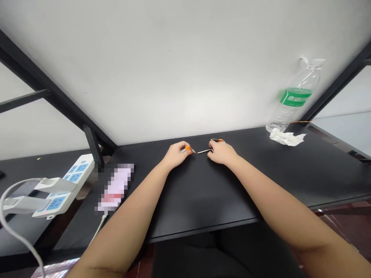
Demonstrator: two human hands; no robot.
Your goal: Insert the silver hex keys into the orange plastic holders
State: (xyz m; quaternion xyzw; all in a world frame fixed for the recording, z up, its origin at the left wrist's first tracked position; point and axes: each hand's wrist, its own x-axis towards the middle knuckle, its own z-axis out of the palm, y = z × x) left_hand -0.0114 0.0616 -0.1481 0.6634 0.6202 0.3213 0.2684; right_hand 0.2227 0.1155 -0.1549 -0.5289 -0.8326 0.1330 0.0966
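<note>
My left hand (174, 155) is closed on a small orange holder (189, 149) with thin metal rods (183, 150) in it, which look like hex keys. My right hand (222, 153) is closed on a slim metal hex key (204, 151), its long end pointing left toward the holder. A gap separates that end from the orange piece. Another orange-and-metal piece (221, 140) shows just behind my right fingers; whether they touch it I cannot tell. Both hands rest low over the far part of the black desk (203, 197).
A large clear bottle with a green label (295, 96) stands by the wall at right, crumpled tissue (286, 137) before it. Left lie a blurred-out phone (117, 187) on a white cable (100, 226) and a power strip (77, 173) with plugged-in chargers. Black frame bars (58, 90) flank the desk.
</note>
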